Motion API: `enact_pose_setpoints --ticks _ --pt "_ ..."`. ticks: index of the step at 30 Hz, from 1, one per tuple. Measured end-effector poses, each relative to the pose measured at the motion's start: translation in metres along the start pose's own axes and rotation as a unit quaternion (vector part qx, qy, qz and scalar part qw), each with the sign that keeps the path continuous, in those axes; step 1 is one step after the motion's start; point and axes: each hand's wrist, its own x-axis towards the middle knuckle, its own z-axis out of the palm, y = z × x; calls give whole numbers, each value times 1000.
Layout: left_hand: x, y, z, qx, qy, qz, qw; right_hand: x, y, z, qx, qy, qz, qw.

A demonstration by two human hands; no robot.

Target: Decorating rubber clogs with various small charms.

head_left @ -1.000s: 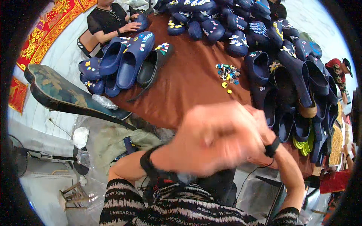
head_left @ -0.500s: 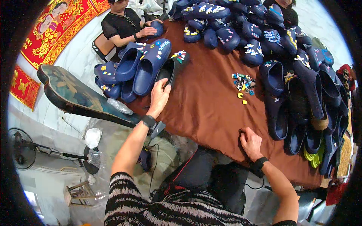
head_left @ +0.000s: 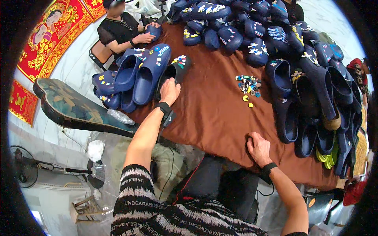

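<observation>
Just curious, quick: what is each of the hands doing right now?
Left hand: gripping the black clog.
Right hand: holding nothing, fingers curled on the brown tablecloth.

Head-worn fisheye, steeply down, tabletop (head_left: pixel 212 114) close

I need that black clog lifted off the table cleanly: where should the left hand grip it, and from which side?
Probably by the heel rim. The black clog lies opening-up with its heel toward the person and its charm-covered toe pointing away. The left hand already rests at the heel end. Come from the near side, fingers inside the opening and thumb outside; the blue clog crowds its left side.
</observation>
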Motion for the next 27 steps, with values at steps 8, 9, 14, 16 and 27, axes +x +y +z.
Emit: enact_pose_setpoints --ticks 8,9,14,16,27 --pt "-97 63 -27 -65 50 201 976 1 -2 -1 2 -6 9 1000" --pt "-116 73 -32 -71 34 202 976 2 -2 -1 5 -1 -4 1000" --pt "-208 110 -42 -106 -66 197 972 0 5 2 6 -4 -5 1000" --pt "-231 118 -36 -130 -107 224 960 -1 5 2 10 -8 6 1000" --pt "-203 125 -69 -151 -201 274 928 -4 6 2 -11 -25 13 1000"
